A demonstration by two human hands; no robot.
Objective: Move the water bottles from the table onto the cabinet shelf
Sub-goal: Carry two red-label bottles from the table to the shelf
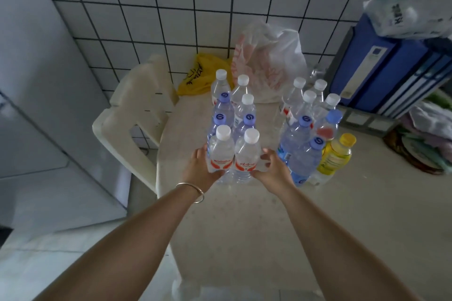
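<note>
Clear plastic water bottles [231, 115], white and blue capped: clustered upright mid-surface on the pale round table [244, 215]. My left hand [199, 168] and right hand [274, 168] clasp the two nearest white-capped, red-labelled bottles [233, 154] together. Second cluster [305, 124] rightward, beside a yellow-capped bottle [336, 154].

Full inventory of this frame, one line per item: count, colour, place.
left bottle cluster: eight, clear, white and blue caps, mid table
right bottle cluster: about eight, clear, white and blue caps, right of it
yellow bottle: one, yellow cap, front right of that cluster
table: one, cream, centre
chair: one, cream plastic, left of table
yellow bag: one, by wall
white bag: one, red print, behind bottles
binders: several, blue, right
bracelet: one, silver, left wrist
left hand: on the front left bottle
right hand: on the front right bottle
</note>
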